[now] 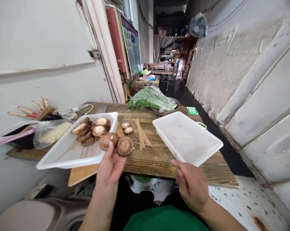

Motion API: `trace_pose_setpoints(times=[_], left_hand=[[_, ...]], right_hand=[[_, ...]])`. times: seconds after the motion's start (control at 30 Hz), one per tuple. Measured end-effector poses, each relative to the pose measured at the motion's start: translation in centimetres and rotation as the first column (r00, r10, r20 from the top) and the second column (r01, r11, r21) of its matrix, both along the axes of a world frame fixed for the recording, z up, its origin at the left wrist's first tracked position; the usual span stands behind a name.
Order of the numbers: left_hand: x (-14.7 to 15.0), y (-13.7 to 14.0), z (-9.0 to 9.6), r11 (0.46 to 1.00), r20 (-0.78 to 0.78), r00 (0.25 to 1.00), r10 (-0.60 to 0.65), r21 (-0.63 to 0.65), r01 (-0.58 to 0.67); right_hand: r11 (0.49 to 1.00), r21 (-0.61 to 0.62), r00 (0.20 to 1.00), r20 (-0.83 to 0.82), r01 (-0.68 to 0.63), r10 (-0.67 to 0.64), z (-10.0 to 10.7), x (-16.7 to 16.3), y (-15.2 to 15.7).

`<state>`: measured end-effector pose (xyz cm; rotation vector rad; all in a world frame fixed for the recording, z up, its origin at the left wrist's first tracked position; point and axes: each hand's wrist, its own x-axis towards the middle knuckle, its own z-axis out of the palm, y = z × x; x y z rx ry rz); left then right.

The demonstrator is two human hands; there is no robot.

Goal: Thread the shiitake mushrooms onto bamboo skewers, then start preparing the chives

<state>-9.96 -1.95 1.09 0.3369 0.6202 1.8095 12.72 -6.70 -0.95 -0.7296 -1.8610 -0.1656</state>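
My left hand (112, 166) is closed around two brown shiitake mushrooms (125, 146), held side by side above the table's front edge. Beside it, a white tray (47, 158) holds several shiitake mushrooms (99, 131), with thin wooden sticks poking out among them. My right hand (193, 186) is curled with thumb and fingers pressed together, near the front of a second white tray (193, 134); whatever it may hold is too hidden to make out. Between the trays lie loose bamboo skewers (142, 133) and two mushrooms (128, 130), stems cut and pale sides up.
The left tray rests partly on a wooden board (83, 175). Behind, a metal bowl (167, 110) bears green vegetables in a plastic bag (152, 98). At left are a bag of pale food (52, 134), red-tipped sticks (24, 112) and a white cable (80, 109).
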Motion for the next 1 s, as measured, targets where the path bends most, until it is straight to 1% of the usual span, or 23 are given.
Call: trace_pose_setpoints(times=[0.07,0.1,0.13,0.2,0.27,0.33,0.43,0.6,0.83,1.0], left_hand=[[0.8,0.2,-0.3,1.0,-0.003,1.0,-0.017,-0.016,0.017],[1.2,0.3,-0.4,1.0,-0.014,1.0,-0.006,-0.02,0.006],[1.6,0.4,-0.6,1.0,-0.024,1.0,0.005,-0.025,-0.005],[2.3,0.4,-0.7,0.999,-0.044,0.999,0.007,-0.045,-0.009],[2.9,0.3,-0.8,0.997,-0.06,0.998,-0.028,-0.078,0.023],[3.2,0.3,-0.8,0.993,-0.068,0.996,-0.058,-0.107,0.051],[3.5,0.5,-0.7,0.992,-0.069,0.995,-0.068,-0.115,0.059],[3.9,0.6,-0.6,0.99,-0.107,0.991,-0.086,-0.124,0.073],[4.4,0.3,-0.5,0.994,-0.224,0.97,-0.094,-0.074,0.079],[4.7,0.2,-0.2,0.993,-0.258,0.96,-0.111,-0.057,0.099]], right_hand=[[0.999,-0.032,0.986,0.165,0.006,-0.001,-0.2,-0.6,-1.2],[0.998,-0.066,0.97,0.243,-0.009,0.025,-0.6,-1.1,-1.5],[0.994,-0.104,0.953,0.299,-0.029,0.059,-1.0,-1.4,-1.7],[0.985,-0.154,0.932,0.341,-0.074,0.123,-1.9,-2.0,-1.7],[0.982,-0.17,0.937,0.322,-0.083,0.135,-2.5,-2.0,-1.5],[0.986,-0.157,0.946,0.308,-0.054,0.101,-2.7,-1.7,-1.4],[0.991,-0.131,0.954,0.296,-0.02,0.058,-2.6,-1.1,-1.4],[0.996,-0.089,0.965,0.262,-0.007,0.031,-2.8,-0.8,-1.0],[0.995,-0.095,0.966,0.258,-0.01,0.034,-2.8,-0.7,-0.8],[0.995,-0.102,0.959,0.284,0.005,0.024,-2.8,-0.6,-0.8]])
